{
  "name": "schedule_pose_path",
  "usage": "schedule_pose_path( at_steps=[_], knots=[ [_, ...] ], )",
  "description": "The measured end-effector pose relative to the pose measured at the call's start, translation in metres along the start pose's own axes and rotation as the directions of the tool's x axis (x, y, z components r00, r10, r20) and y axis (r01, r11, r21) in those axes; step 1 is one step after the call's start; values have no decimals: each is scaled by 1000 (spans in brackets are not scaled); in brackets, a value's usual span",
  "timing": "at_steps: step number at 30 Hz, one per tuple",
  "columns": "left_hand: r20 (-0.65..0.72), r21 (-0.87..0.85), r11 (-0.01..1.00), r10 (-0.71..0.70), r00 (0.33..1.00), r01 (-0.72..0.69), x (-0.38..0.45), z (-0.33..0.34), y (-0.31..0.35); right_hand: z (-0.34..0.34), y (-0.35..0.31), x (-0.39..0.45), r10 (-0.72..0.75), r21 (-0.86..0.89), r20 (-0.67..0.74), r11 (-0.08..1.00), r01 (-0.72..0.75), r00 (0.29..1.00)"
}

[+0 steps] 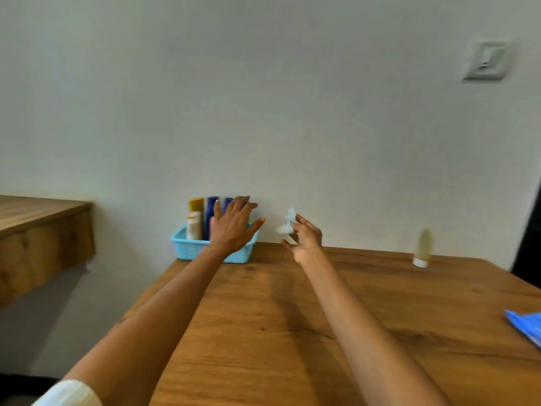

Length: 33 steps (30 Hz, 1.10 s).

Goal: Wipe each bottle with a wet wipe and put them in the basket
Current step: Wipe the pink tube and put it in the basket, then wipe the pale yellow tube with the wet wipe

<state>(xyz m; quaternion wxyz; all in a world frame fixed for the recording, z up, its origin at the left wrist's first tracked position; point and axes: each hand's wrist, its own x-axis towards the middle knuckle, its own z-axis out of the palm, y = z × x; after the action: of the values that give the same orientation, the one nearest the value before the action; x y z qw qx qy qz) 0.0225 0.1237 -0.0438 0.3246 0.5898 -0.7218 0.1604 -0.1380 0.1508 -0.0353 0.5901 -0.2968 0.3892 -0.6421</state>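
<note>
Over the light-blue plastic basket (187, 247) at the table's far left corner, left hand (232, 227) hovers with fingers spread wide and straight, holding nothing; contact with the bottles behind it unclear. Right hand (304, 240) just beside it, raised off the table, fingertips pinching a crumpled white wet wipe (288, 222), other fingers loosely curled. Basket holds upright bottles: yellow tube (196, 205), cream bottle (193, 227), dark-blue bottles (211, 210), partly hidden by the left hand, count unclear. Pale yellowish bottle with white cap (423, 249) stands blurred near the far right edge of the wooden table (263, 332), well apart from the basket. Blue packet (527, 326) cut off at the right edge. Wide bare tabletop between the forearms.
</note>
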Motion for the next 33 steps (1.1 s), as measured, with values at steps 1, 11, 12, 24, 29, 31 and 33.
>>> schedule_pose_path(
  at_steps=[1, 11, 12, 24, 29, 31, 33],
  knots=[
    [8, -33, 999, 16, 1000, -15, 1, 4, 15, -7, -8, 0, -47, 1, -44, 999, 47, 998],
    [429, -529, 830, 84, 899, 175, 3, 95, 215, -137, -114, 37, -414, -135, -270, 910, 391, 869],
    [460, -559, 803, 90, 883, 209, 3, 107, 233, -153, -122, 42, -444, -158, -289, 896, 415, 848],
    [560, -683, 601, 66, 826, 415, 52, 230, 340, -309, -151, 112, -396, -300, -454, 911, 282, 798],
    [570, -636, 669, 71, 818, 385, 69, 262, 351, -328, -140, 131, -378, -348, -464, 909, 227, 801],
    [553, -641, 675, 77, 830, 365, 73, 269, 358, -330, -137, 135, -382, -351, -459, 907, 231, 802],
    [521, -649, 674, 57, 852, 352, 74, 274, 365, -332, -136, 137, -390, -360, -450, 903, 237, 803]
  ],
)
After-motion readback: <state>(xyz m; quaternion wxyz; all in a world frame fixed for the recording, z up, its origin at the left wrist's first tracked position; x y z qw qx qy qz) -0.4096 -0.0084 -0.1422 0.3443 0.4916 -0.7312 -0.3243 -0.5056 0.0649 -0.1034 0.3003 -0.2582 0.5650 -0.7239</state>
